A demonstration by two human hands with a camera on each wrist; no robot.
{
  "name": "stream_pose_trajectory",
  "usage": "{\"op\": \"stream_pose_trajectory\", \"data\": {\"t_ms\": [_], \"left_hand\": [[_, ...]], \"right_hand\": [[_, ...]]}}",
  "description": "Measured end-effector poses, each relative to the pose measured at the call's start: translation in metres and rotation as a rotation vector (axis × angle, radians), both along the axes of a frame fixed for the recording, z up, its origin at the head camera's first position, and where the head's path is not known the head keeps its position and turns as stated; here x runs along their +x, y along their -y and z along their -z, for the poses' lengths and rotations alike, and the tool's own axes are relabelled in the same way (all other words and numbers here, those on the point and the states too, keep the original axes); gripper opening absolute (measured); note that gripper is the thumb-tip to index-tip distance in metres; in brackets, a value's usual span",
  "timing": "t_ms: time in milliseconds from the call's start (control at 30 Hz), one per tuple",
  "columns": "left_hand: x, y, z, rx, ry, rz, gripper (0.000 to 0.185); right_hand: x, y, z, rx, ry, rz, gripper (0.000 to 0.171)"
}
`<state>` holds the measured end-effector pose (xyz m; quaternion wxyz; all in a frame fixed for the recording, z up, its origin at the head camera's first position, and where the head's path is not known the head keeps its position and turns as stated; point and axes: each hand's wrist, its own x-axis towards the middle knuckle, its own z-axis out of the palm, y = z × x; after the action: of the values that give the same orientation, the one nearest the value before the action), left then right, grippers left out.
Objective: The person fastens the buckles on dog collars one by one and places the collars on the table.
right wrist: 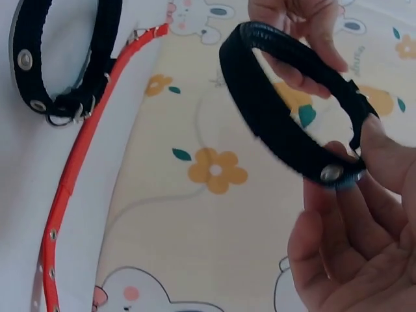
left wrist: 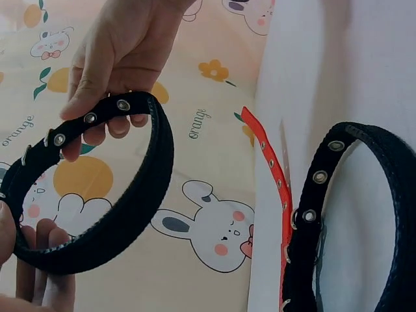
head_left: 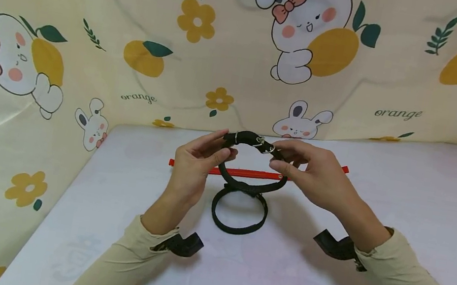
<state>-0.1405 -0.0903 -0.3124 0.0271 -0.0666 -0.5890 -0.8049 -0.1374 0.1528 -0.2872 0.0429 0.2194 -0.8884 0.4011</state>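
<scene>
- Black woven collar, closed into a ring, is held up above the white table by both hands, near the far edge of the table.
- Left hand pinches the left side of this ring between the thumb and the curled fingers; in the left wrist view the thumb lies on the strap with metal eyelets.
- Right hand pinches the right side of the ring, close to the silver buckle, with the fingertips bent around the strap.
- A second black collar lies flat on the table, just below the held one and between the two forearms; it is also buckled into a ring.
- An orange-red strap with small holes lies straight across the table behind the hands, partly hidden by them.
- Both sleeves are beige, and a dark band sits on each wrist.
- A cream cloth with rabbits, oranges and flowers stands behind and at the left of the table.
</scene>
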Motion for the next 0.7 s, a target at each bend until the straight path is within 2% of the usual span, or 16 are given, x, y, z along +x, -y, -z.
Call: {"op": "stream_pose_trajectory", "data": {"t_ms": [133, 300, 367, 533, 700], "left_hand": [[-0.002, 0.001, 0.0, 0.05, -0.01, -0.013, 0.042], [-0.002, 0.004, -0.001, 0.086, -0.006, -0.025, 0.043], [-0.002, 0.004, -0.001, 0.091, 0.009, -0.028, 0.042], [-0.001, 0.005, -0.003, 0.104, 0.033, -0.013, 0.043], [-0.002, 0.007, -0.003, 0.082, 0.026, 0.036, 0.047]], "right_hand": [[-0.002, -0.005, -0.002, 0.027, -0.036, -0.05, 0.05], [-0.003, -0.011, -0.003, 0.076, -0.071, -0.156, 0.091], [-0.003, -0.012, -0.002, 0.117, -0.093, -0.197, 0.101], [-0.002, -0.009, 0.0, 0.179, -0.148, -0.235, 0.103], [-0.002, -0.011, -0.001, 0.14, -0.191, -0.21, 0.101]]}}
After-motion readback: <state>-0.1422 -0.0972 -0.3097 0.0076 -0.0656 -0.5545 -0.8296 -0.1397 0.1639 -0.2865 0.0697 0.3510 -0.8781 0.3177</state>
